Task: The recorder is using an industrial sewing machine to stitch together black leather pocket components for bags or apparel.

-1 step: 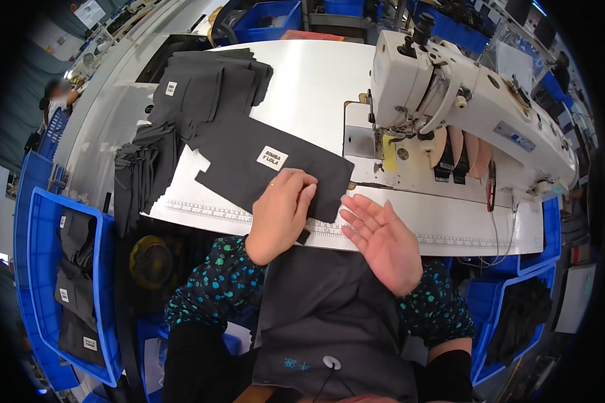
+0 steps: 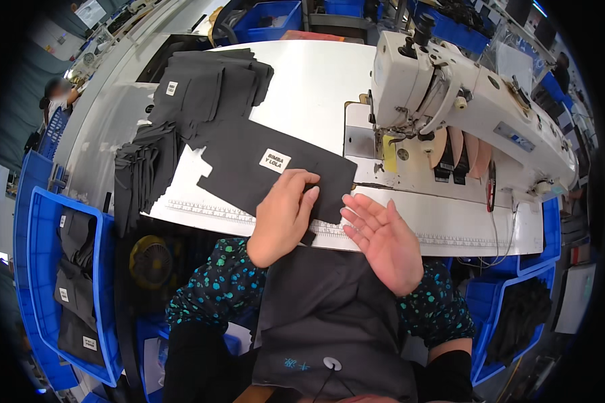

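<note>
A dark grey fabric panel (image 2: 232, 161) with a square white label (image 2: 274, 160) lies slantwise on the white sewing table (image 2: 302, 80). My left hand (image 2: 282, 218) rests on its near edge, fingers curled and thumb drawn in against the cloth. A small dark scrap (image 2: 308, 238) sticks out beside that hand at the table's front edge. Just right of the panel, my right hand (image 2: 388, 247) is held palm up with fingers stretched and nothing in it. A white sewing machine (image 2: 410, 84) stands beyond my right hand, its needle area right of the panel's end.
A stack of similar panels (image 2: 235, 77) sits at the far left, with more folded cloth (image 2: 144, 164) draped over the left edge. A measuring tape (image 2: 444, 240) runs along the front edge. Red-handled snips (image 2: 492, 185) lie near the machine. Blue bins (image 2: 112, 302) holding cloth flank the table.
The panel has shifted very slightly to the right, together with my left hand. My right hand stays almost in place.
</note>
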The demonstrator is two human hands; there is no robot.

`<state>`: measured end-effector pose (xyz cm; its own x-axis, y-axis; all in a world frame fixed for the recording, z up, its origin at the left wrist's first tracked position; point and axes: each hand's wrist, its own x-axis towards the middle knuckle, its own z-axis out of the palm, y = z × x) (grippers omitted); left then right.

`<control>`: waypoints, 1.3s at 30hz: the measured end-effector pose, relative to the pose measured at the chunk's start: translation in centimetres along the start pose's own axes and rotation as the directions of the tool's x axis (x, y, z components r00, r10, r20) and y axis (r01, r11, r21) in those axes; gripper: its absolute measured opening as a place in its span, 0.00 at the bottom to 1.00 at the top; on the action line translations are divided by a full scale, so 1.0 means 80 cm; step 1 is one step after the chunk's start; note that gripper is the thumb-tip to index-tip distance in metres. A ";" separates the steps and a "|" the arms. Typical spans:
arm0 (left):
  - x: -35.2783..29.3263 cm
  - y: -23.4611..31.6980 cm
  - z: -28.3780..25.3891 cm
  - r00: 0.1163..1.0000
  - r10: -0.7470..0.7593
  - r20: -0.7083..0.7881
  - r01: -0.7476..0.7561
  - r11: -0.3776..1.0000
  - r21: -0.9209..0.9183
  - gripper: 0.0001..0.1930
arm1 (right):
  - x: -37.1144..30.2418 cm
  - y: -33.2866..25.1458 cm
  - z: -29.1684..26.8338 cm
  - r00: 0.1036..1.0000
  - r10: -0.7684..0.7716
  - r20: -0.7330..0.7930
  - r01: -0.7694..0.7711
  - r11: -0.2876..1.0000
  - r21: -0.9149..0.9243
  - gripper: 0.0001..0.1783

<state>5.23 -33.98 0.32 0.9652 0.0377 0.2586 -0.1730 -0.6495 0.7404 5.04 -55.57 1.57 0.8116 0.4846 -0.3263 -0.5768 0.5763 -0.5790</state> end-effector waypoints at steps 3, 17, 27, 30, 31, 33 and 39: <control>-0.015 -0.006 0.006 0.997 -0.058 0.043 0.068 0.955 -0.290 0.18 | 0.006 0.000 0.004 0.996 -0.078 0.034 0.081 0.989 -0.122 0.33; -0.026 -0.172 -0.267 0.767 0.230 -0.599 0.366 0.610 0.703 0.12 | 0.035 0.012 -0.019 0.764 -0.130 0.632 0.451 -0.593 -0.667 0.29; -0.070 -0.248 -0.323 0.615 -0.259 -0.745 0.715 0.582 0.387 0.17 | 0.038 0.010 -0.020 0.755 -0.137 0.641 0.449 -0.605 -0.658 0.28; -0.064 -0.225 -0.319 0.600 -0.230 -0.766 0.691 0.632 0.352 0.14 | 0.039 0.009 -0.019 0.758 -0.141 0.637 0.453 -0.589 -0.669 0.28; -0.060 -0.221 -0.320 0.652 -0.139 -0.746 0.634 0.639 0.435 0.13 | 0.039 0.009 -0.019 0.757 -0.140 0.638 0.454 -0.589 -0.668 0.28; -0.054 -0.210 -0.330 0.669 0.062 -0.740 0.445 0.764 0.467 0.13 | 0.038 0.012 -0.017 0.752 -0.132 0.646 0.470 -0.581 -0.665 0.28; 0.018 -0.126 -0.299 0.824 0.041 -0.565 -0.108 0.991 -0.085 0.12 | 0.036 0.009 -0.023 0.756 -0.153 0.637 0.443 -0.597 -0.669 0.28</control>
<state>3.65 -9.18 8.05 0.6774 0.4337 0.5942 -0.2919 -0.5830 0.7583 7.10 -54.95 -1.14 0.6430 0.6968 0.3178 0.7654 -0.5698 -0.2993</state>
